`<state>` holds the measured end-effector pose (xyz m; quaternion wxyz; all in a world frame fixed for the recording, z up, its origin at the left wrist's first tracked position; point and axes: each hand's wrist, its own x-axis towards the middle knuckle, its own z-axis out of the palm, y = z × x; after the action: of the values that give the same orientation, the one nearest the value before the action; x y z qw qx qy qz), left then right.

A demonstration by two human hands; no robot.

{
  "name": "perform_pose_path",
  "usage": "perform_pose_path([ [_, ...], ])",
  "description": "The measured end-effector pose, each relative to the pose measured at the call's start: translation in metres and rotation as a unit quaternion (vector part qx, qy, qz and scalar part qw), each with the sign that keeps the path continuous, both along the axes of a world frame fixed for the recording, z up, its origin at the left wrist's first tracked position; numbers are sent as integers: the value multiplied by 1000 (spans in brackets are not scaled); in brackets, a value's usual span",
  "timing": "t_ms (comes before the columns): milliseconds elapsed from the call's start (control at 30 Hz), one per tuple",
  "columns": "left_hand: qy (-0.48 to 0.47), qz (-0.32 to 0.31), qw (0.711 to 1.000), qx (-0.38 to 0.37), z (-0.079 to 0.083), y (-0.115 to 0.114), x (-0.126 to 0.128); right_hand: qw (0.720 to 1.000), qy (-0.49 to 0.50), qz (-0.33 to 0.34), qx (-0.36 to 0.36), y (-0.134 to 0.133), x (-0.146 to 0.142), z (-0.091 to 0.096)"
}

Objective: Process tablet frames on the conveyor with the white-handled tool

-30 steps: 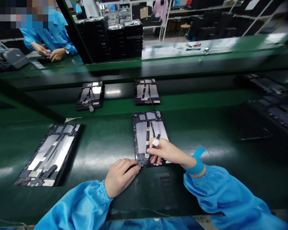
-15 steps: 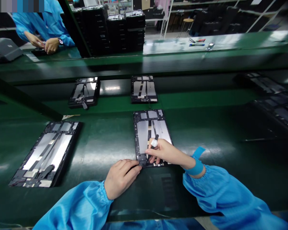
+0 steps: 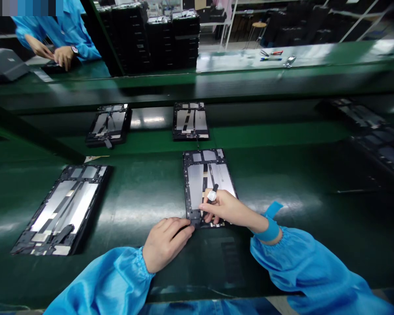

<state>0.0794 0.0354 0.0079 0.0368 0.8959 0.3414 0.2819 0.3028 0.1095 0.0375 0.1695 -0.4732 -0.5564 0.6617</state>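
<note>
An opened tablet [image 3: 197,175] with a silver inner plate and black ribbon cables lies flat in front of me. My right hand [image 3: 218,205] is closed around a slim black pen-like tool with a white wrap [image 3: 212,194]. The tool's tip points down at the tablet's near end, where my fingers hide part of the parts. At the near left corner, my left hand [image 3: 167,240] rests with its fingers stretched out and fingertips touching the frame. A blue wrist band [image 3: 269,229] is around my right wrist.
Another opened tablet [image 3: 62,205] lies to the left. Two more tablets, one left [image 3: 108,124] and one central [image 3: 191,121], lie on the green belt behind. Dark device parts [image 3: 381,140] are at right. A green post [image 3: 36,135] slants at left. A co-worker's hands [image 3: 54,54] work across.
The two tablets on the belt have shifted slightly left. The co-worker's hands have moved a little. My own hands, the tool and the tablet under them stay almost where they were.
</note>
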Motion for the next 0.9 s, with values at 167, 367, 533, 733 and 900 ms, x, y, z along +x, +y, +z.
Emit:
perform_pose_path([
  [167,57,-13,998,23,3,-2,-3,1000,0,1,-1,-1,-2,3],
  [367,96,-14,995,27,8,-2,-3,999,5,-30,21,-4,5,4],
  [533,83,-7,996,7,4,-2,-2,990,-26,-81,117,-20,26,4],
  [733,60,-6,998,-2,1,-2,-3,977,-73,-60,193,-29,30,6],
  [900,45,7,999,15,-1,-2,-4,989,-17,-79,126,-26,28,1],
])
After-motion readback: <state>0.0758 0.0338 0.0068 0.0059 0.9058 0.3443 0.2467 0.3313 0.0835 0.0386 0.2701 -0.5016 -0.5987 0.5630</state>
